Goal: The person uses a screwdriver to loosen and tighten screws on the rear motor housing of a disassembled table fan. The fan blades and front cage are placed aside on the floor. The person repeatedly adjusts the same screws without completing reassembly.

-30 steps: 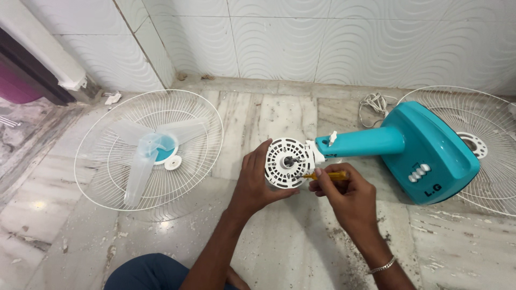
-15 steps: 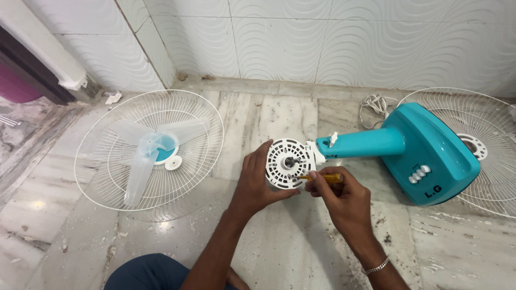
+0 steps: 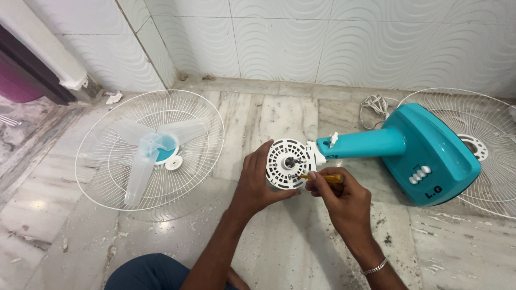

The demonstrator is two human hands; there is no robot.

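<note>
Nearest, the right hand pinches a slim yellow-handled screwdriver, its tip at the white motor housing, which the left hand cups by its rim. That housing looks like stiff, light plastic, best steadied at the edge. Beyond lie the teal fan body, likely heavier, and a springy wire grille holding the blade.
</note>
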